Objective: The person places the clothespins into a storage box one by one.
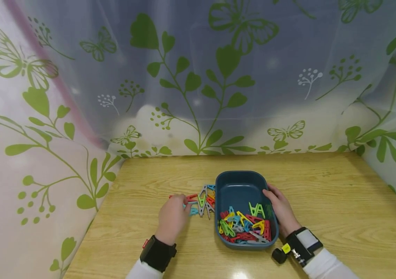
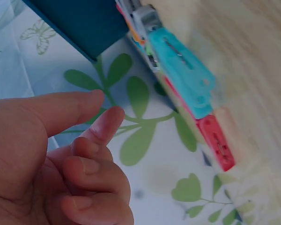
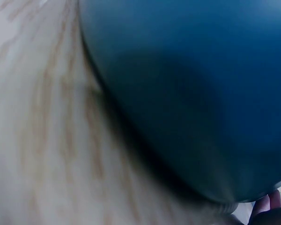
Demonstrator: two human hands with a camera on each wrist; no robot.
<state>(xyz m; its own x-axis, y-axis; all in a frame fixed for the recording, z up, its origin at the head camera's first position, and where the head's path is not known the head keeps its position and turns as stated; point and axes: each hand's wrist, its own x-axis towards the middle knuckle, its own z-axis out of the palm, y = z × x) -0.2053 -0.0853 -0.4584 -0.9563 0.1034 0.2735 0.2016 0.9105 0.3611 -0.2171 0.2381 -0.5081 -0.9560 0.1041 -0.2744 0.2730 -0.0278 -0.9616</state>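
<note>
My left hand [image 1: 173, 217] hovers beside a loose pile of clothespins, its fingers loosely bent and nothing between them in the left wrist view. Nearest to it are a light blue clothespin [image 2: 182, 70] and a red clothespin [image 2: 218, 143] lying on the table. Grey clothespins [image 1: 207, 209] and others in green and orange lie between that hand and a dark blue plastic bin [image 1: 241, 193]. With my right hand [image 1: 283, 209] I grip the bin's right side, thumb at the rim. Many mixed-colour clothespins [image 1: 243, 226] are heaped in the bin's near half.
The wooden table [image 1: 337, 193] runs back to a curtain [image 1: 198, 77] printed with green leaves and butterflies, which also hangs at both sides. A black strap [image 1: 157, 254] is on the left wrist, and another strap [image 1: 304, 244] with a small camera is on the right.
</note>
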